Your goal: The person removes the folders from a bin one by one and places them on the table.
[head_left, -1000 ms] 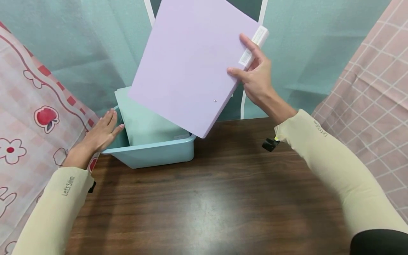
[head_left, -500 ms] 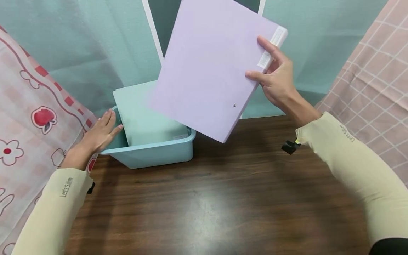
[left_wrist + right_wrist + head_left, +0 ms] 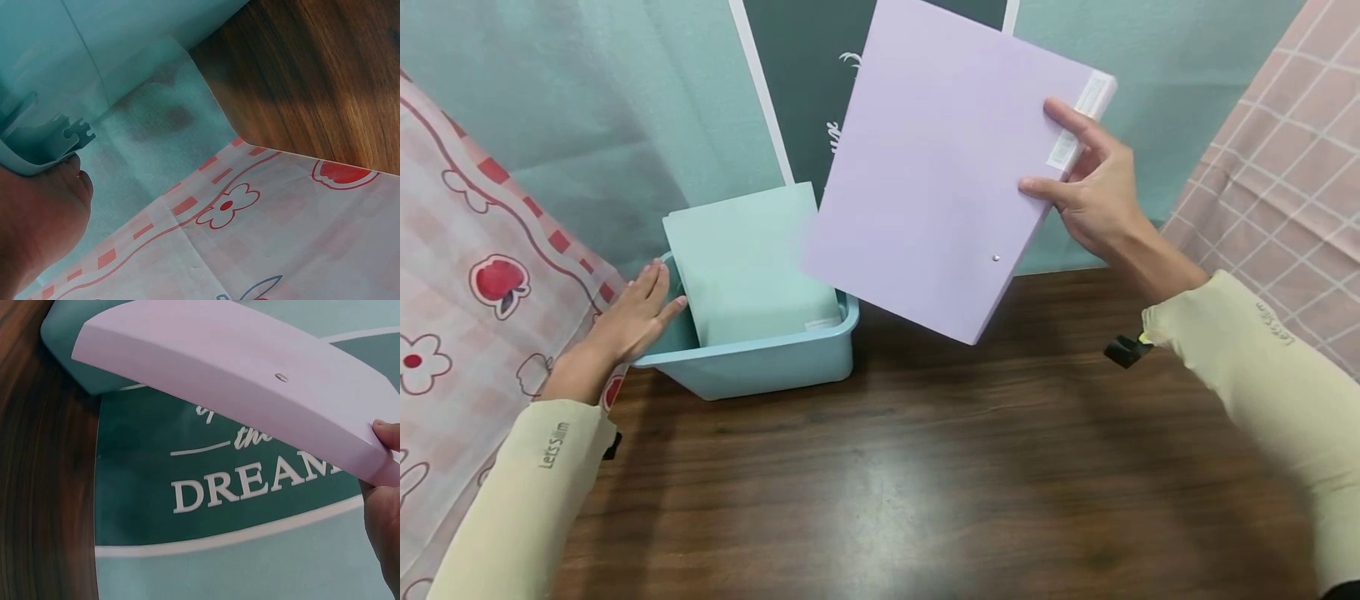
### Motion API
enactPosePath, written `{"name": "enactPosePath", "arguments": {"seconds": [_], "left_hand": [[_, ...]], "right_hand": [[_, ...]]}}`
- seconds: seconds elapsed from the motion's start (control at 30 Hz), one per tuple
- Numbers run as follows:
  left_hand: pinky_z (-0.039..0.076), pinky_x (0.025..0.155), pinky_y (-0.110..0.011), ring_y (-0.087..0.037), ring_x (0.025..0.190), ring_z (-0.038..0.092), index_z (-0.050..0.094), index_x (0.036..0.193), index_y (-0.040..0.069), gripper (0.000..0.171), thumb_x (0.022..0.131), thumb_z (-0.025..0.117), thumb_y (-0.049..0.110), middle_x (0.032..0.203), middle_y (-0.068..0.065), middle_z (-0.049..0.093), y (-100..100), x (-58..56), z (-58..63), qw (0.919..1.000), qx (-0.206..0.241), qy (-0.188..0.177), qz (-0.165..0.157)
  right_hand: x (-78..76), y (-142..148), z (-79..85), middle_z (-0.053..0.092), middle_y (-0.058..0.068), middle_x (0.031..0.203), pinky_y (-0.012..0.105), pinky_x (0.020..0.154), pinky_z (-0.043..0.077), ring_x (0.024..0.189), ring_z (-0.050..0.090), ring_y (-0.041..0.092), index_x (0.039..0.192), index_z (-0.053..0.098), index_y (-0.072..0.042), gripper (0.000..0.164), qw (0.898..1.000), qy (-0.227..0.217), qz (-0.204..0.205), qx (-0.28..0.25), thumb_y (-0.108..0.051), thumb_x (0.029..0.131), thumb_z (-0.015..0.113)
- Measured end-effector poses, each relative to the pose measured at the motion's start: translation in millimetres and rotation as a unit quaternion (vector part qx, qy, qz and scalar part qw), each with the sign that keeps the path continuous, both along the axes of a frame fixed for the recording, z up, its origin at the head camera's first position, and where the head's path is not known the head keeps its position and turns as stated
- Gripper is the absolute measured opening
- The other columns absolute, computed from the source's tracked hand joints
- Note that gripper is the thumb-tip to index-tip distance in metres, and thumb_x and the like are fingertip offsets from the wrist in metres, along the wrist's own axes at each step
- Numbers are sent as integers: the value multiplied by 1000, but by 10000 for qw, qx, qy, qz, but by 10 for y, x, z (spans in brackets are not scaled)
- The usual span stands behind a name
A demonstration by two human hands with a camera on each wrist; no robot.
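Note:
My right hand [image 3: 1093,196] grips a lilac folder [image 3: 951,167] by its labelled spine edge and holds it tilted in the air above the dark wooden table [image 3: 925,467]. The right wrist view shows the lilac folder [image 3: 237,381] from below, with my fingers [image 3: 384,506] at its right end. My left hand [image 3: 632,321] rests with straight fingers against the left rim of a light blue bin [image 3: 767,367]. A mint green folder [image 3: 748,262] stands leaning inside the bin. The left wrist view shows my fingers [image 3: 37,219] under the bin's rim [image 3: 44,147].
A pink cloth with apples and flowers [image 3: 467,283] hangs at the left, a pink checked cloth [image 3: 1285,167] at the right. Teal fabric and a dark green banner with white lettering [image 3: 797,92] hang behind the table.
My right hand has carried the lilac folder to the right, off the bin, uncovering the mint folder. The left hand has stayed on the bin's rim.

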State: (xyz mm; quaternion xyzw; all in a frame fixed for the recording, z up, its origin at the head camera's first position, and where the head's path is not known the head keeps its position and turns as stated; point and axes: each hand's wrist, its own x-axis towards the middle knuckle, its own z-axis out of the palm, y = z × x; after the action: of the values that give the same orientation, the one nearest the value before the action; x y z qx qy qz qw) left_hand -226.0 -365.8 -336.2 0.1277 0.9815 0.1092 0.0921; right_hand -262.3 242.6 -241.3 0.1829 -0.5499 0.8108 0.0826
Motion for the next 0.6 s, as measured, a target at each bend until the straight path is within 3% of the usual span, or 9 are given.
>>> {"name": "enactPosePath", "arguments": {"seconds": [0.13,0.6], "left_hand": [[-6,128,-63,-48,160,-14,-15,163,-7,84,115,21,53,171,-29,-22,-14,1,-3,10000,26,20,-13],[-7,128,-62,-47,160,-16,-16,162,-6,84,115,22,52,171,-28,-22,-16,-13,-15,10000,43,22,-20]], "right_hand": [[21,122,-18,46,14,153,40,91,60,134,55,31,151,59,-6,92,9999,-97,25,-140,42,73,64],[78,490,-117,51,14,152,34,88,61,132,58,28,152,58,-4,92,9991,-195,-102,367,43,73,63]]}}
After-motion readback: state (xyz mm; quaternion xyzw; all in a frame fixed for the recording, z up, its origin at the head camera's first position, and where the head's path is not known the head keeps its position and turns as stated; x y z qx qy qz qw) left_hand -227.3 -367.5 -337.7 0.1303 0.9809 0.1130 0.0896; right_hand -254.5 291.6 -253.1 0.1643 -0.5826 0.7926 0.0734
